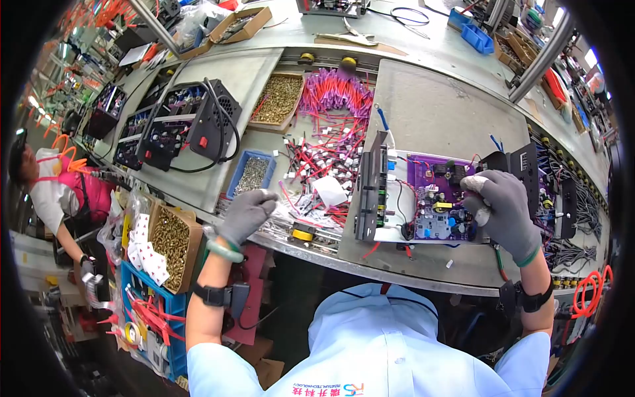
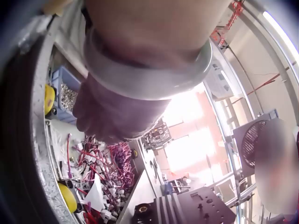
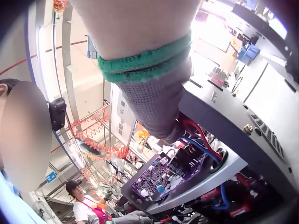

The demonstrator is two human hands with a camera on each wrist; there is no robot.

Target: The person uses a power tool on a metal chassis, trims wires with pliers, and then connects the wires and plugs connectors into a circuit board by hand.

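My left hand point(image 1: 248, 215), in a grey glove, hovers beside a blue bin of small screws point(image 1: 253, 173), its fingers loosely bent and no object showing in them. My right hand point(image 1: 506, 208), gloved alike, is over the right side of a purple circuit board point(image 1: 430, 202) in an open device housing. Its fingers are curled beside the board's edge; I cannot tell whether they hold anything. In the right wrist view, red and blue cables point(image 3: 203, 140) run right by those fingers, next to the housing's dark panel point(image 3: 233, 133). The fingertips are hidden there.
Red and white connector wires point(image 1: 317, 162) lie heaped between the hands, behind a yellow roller point(image 1: 303, 234). A box of brass fittings point(image 1: 278, 98) stands farther back. Another black device point(image 1: 192, 126) sits on the left. A person in a pink apron point(image 1: 86, 182) is at far left.
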